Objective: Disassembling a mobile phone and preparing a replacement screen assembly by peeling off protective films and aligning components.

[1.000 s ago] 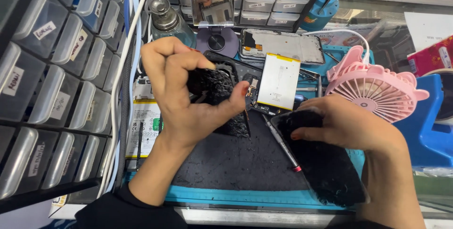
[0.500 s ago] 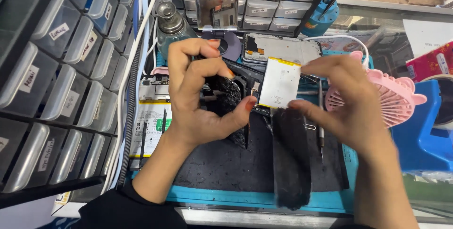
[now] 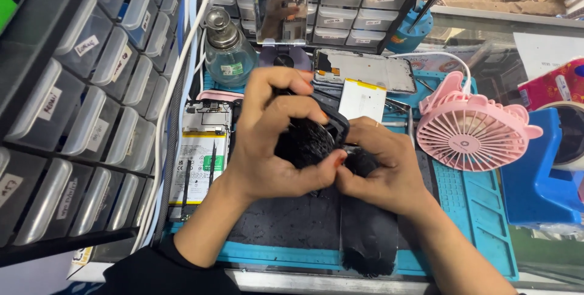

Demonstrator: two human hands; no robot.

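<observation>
— Counted so far?

— Two hands, meeting over the middle of the dark mat (image 3: 286, 228). Left hand (image 3: 274, 143) wrapped round one black phone part (image 3: 313, 140), thumb underneath, fingers (image 3: 286, 85) curled tight over the top. Right hand (image 3: 383, 170) pressed against it from 3 o'clock, fingers closed on a black cloth (image 3: 368, 234).

— Anything else on the desk?

— One pink fan (image 3: 468, 131) at 3 o'clock of the hands, one glass bottle (image 3: 226, 48) at 11 o'clock, one opened phone (image 3: 199, 158) at 9 o'clock, one bare frame (image 3: 365, 70) at 12 o'clock, one white battery (image 3: 362, 99) just below that.

— Hard to make out?

— Most of the phone part, buried under both hands; exact kind unclear. Upper end of the cloth hidden in the right palm.

— Direction?

— Cloth long axis 12 to 6 o'clock, frayed end at 6. Phone part tilted, top edge toward 1 o'clock.
</observation>
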